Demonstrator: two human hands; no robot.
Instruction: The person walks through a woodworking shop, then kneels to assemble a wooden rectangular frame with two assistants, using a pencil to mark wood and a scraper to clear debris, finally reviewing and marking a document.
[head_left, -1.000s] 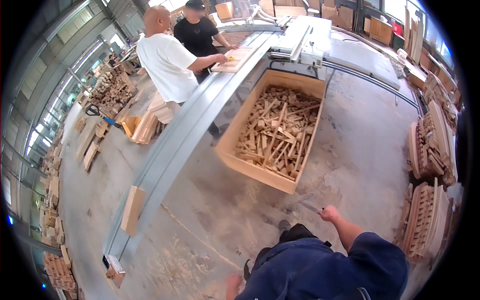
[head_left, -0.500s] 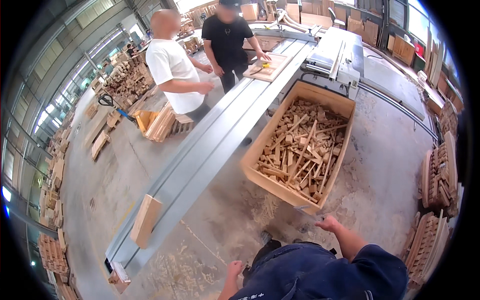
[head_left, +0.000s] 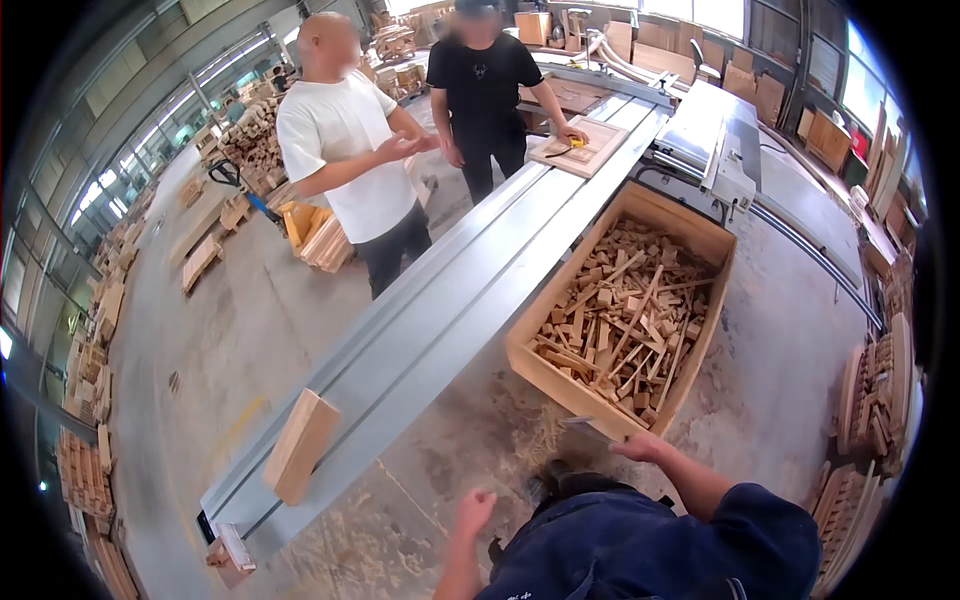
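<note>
My right hand (head_left: 645,448) is closed around a thin grey flat tool (head_left: 583,423), whose kind I cannot make out; it points left, just beyond the near end of a large wooden bin (head_left: 553,387). That bin is heaped with wood offcuts (head_left: 625,325). Low in the middle, my left hand (head_left: 477,508) is curled shut, with nothing showing in it. To its left, a wooden block (head_left: 302,445) lies on the long grey sliding table (head_left: 425,325) of a saw, apart from both hands.
Across the sliding table stand a person in white (head_left: 340,150) and a person in black (head_left: 485,100). The latter's hand is by a yellow tape measure (head_left: 577,143) on a wooden panel (head_left: 600,150). A pallet jack (head_left: 262,208) and stacked timber (head_left: 870,400) stand on the floor.
My left hand has risen further into view. My right hand has shifted slightly left with the grey tool. The person in white has raised their hands, and the view has turned a little.
</note>
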